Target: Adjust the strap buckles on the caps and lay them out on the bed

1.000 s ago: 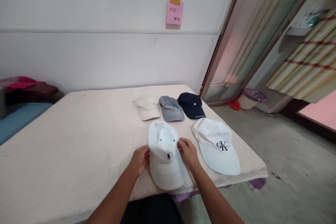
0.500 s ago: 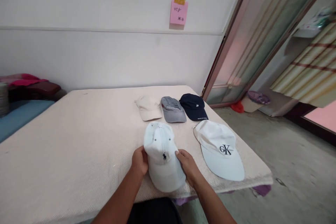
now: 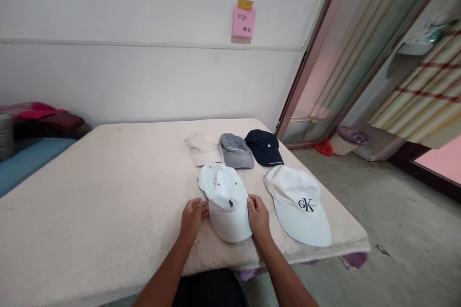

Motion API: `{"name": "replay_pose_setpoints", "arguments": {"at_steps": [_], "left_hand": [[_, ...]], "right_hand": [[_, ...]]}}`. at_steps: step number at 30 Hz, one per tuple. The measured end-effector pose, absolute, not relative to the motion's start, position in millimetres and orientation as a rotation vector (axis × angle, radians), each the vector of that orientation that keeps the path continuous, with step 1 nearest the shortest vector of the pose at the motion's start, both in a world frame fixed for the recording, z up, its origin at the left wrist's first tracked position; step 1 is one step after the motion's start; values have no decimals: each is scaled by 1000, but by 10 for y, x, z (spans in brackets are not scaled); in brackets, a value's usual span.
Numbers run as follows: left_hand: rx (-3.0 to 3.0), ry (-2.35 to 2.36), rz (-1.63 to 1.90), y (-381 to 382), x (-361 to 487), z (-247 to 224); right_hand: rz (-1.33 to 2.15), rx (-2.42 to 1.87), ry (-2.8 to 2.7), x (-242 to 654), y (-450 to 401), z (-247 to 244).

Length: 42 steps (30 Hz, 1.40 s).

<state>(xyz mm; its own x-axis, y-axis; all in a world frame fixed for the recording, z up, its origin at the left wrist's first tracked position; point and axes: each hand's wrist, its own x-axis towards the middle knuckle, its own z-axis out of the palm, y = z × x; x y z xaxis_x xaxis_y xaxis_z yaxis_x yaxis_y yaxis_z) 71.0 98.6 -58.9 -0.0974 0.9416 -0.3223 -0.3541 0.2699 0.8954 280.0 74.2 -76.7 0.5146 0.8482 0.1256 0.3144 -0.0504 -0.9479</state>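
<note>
A white baseball cap [image 3: 226,201] with a small dark horse-rider logo rests on the cream bed cover in front of me, brim toward me. My left hand [image 3: 192,218] is at its left side, fingers loosely apart, fingertips close to or touching the brim edge. On the other side, my right hand [image 3: 258,213] holds the cap where crown meets brim; some fingers are hidden. To the right lies a larger white cap [image 3: 298,201] with dark letters. Behind are a cream cap [image 3: 204,147], a grey cap [image 3: 236,151] and a navy cap [image 3: 264,146] in a row.
The cream cover [image 3: 108,211] spreads over the bed, whose right edge drops to a grey floor [image 3: 403,211]. A pink note [image 3: 244,21] is taped to the white wall. Near the glass door stands a bin [image 3: 347,140]. Dark-red and pink items [image 3: 46,117] sit at far left.
The white cap has been lowered and turned slightly, its brim now farther from me. My left hand has loosened from its side; my right hand stays on it.
</note>
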Motion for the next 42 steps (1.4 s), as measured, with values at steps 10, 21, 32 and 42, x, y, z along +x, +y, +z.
{"name": "replay_pose_setpoints", "arguments": {"at_steps": [10,21,32,42], "left_hand": [[891,1332,1172,381,338,-622],[865,1389,1185,-89,-227,-579],[1110,1337,1410,-394,-716,724],[1563,1532,1680,-709,-809,1636]], "right_hand": [[358,-1697,-1086,2624,316,-820],[423,-1703,-989,2583,-98,-826],[1060,-990,-1102,1212,-260,519],[755,-712,-1326,962,-175,1558]]}}
